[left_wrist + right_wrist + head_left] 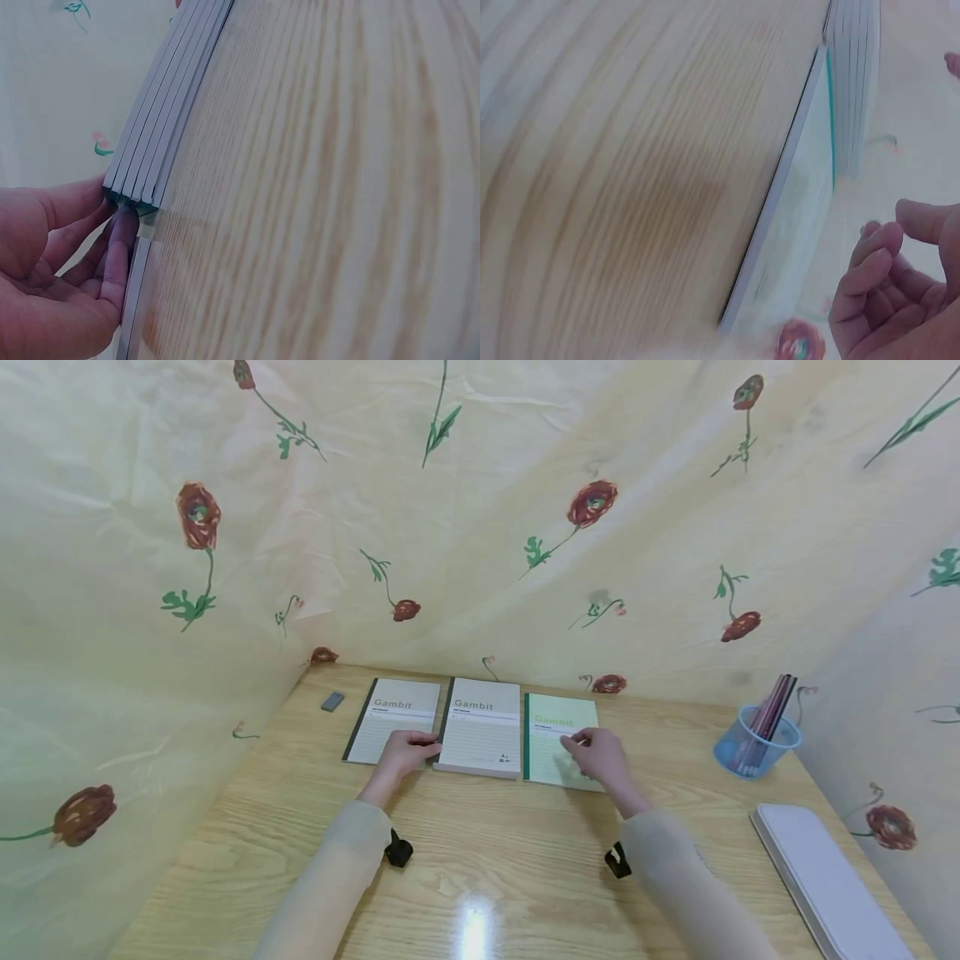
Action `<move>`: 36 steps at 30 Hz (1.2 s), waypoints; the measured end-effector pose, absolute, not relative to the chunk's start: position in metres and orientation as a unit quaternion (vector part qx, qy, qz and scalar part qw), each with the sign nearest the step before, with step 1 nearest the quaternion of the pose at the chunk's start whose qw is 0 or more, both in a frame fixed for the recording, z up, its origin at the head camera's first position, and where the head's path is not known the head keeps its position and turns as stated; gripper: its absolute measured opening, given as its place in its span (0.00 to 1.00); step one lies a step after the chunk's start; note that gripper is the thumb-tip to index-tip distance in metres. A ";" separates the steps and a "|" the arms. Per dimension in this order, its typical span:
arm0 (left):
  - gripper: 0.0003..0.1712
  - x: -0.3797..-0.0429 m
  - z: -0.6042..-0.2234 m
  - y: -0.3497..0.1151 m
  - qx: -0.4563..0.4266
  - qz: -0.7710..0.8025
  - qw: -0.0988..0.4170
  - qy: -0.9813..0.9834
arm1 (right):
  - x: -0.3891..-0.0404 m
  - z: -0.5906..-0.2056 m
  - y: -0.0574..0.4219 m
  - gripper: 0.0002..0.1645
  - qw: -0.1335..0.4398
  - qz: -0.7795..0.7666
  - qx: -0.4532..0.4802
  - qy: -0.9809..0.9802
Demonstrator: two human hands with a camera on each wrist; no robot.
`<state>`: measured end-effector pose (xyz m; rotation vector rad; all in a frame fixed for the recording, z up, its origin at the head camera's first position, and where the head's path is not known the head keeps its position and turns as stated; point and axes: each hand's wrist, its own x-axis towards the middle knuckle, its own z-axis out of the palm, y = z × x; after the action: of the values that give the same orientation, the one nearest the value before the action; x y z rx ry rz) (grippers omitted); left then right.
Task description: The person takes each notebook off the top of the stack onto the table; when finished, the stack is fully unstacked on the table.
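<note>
A thick stack of several white-covered notebooks [480, 727] lies in the middle of three groups, its dark spines facing left. My left hand [406, 750] is at the stack's near left corner. In the left wrist view, the left thumb [79, 196] reaches the top edge and bent fingers meet the spines [133, 201]. Over a green notebook [547, 756] to the right, my right hand [598, 755] hovers with loosely bent fingers. The right wrist view shows nothing between its thumb and fingers [866, 274].
Left of the stack lies a thinner grey notebook pile [390, 714], with a small grey block [332, 701] beyond it. A blue mesh cup [757, 747] of pencils stands at the right. A long white case [817, 868] lies nearer. Flowered cloth [480, 527] hangs behind.
</note>
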<state>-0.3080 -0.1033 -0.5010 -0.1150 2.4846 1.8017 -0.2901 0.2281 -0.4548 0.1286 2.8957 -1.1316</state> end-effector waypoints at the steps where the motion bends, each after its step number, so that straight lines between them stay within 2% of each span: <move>1: 0.14 -0.308 -0.501 -0.103 -0.038 0.587 0.035 0.808 | -0.291 -0.457 0.221 0.23 0.016 -0.369 0.037 0.928; 9: 0.15 -0.307 -0.499 -0.103 -0.041 0.581 0.048 0.812 | -0.294 -0.477 0.175 0.21 0.017 -0.391 0.007 0.920; 15: 0.15 -0.307 -0.499 -0.103 -0.040 0.580 0.051 0.812 | -0.291 -0.481 0.155 0.20 -0.006 -0.374 -0.016 0.927; 36: 0.13 -0.305 -0.500 -0.105 -0.019 0.578 0.032 0.815 | -0.288 -0.483 0.151 0.16 -0.034 -0.372 0.012 0.927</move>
<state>-0.3052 -0.1045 -0.5002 -0.0596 2.5112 1.7790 -0.2880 0.1514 -0.4826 0.0386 2.9788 -1.1959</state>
